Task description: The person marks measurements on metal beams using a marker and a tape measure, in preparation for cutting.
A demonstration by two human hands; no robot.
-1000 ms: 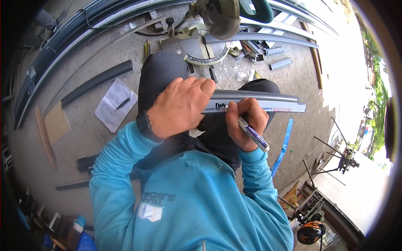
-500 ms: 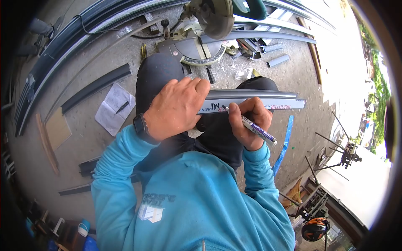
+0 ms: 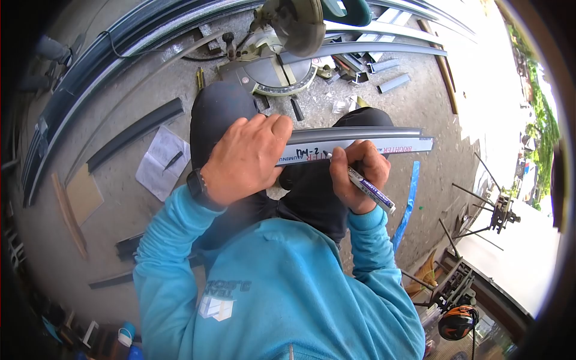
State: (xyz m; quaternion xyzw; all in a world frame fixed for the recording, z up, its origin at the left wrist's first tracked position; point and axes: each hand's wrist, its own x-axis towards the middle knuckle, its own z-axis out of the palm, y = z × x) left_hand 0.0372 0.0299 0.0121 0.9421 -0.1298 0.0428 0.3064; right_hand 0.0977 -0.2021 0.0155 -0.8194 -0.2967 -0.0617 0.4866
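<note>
A grey aluminium profile (image 3: 414,144) with a printed white label strip lies across my knees. My left hand (image 3: 249,157) is closed around its left end, fingers curled over the far edge and partly hidden. In my right hand (image 3: 362,177) a white and purple marker pen (image 3: 373,191) is pinched, its tip at the label. Black handwritten marks (image 3: 307,152) stand on the label just left of the tip.
Ahead on the floor stands a mitre saw (image 3: 270,72), with several offcuts (image 3: 393,84) to its right. Long profiles (image 3: 84,90) lie at the left, near a paper sheet with a pen (image 3: 157,165). Blue tape strip (image 3: 408,207) lies right; an orange-black helmet (image 3: 458,323) sits lower right.
More black writing has appeared on the label, to the right of the earlier marks. The pen tip has shifted slightly right, and the view has moved a little.
</note>
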